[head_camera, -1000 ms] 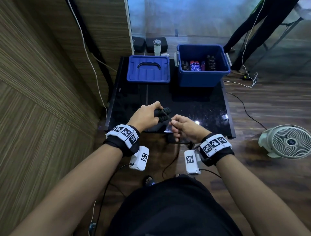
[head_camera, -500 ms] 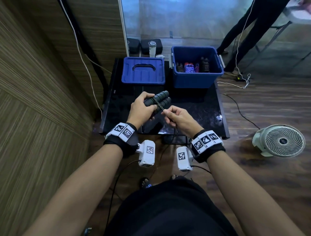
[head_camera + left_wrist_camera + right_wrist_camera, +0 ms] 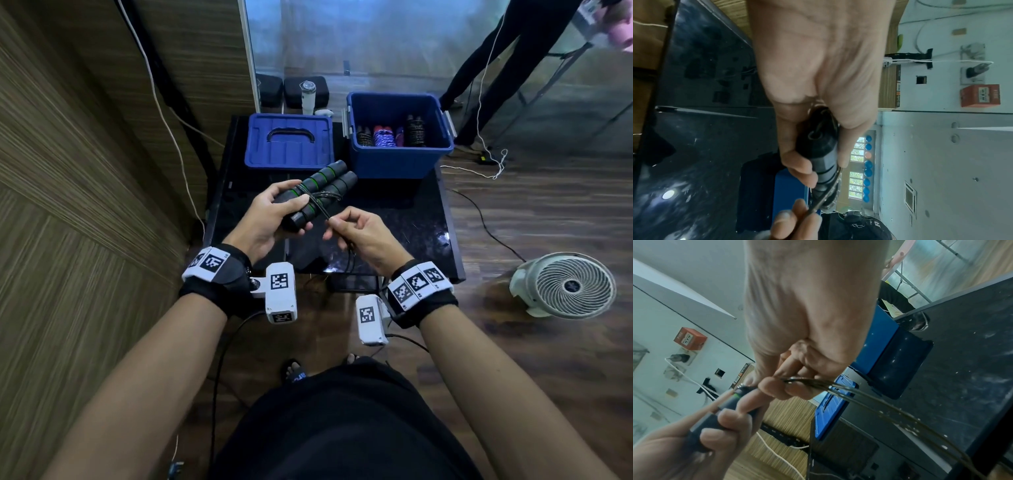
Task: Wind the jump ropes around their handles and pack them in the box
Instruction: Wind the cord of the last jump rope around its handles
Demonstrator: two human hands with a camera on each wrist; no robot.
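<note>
Head view, frame centre: your left hand (image 3: 265, 214) grips the paired jump-rope handles (image 3: 320, 192); your right hand (image 3: 363, 236) pinches the rope (image 3: 327, 214).

head looks down; wrists close, perhaps tilted.

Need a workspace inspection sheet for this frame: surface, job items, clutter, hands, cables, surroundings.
Surface: black table, glossy.
Job's things: two black handles side by side, rope partly wound round them; open blue box holds wound ropes; blue lid beside it.
Clutter: nothing seen on the table.
Hands: left hand grips the handles; right hand pinches the rope.
Cables: white cable on floor right; black cable.
Surroundings: white fan on wooden floor; wood-panel wall left; a person's legs behind.
</note>
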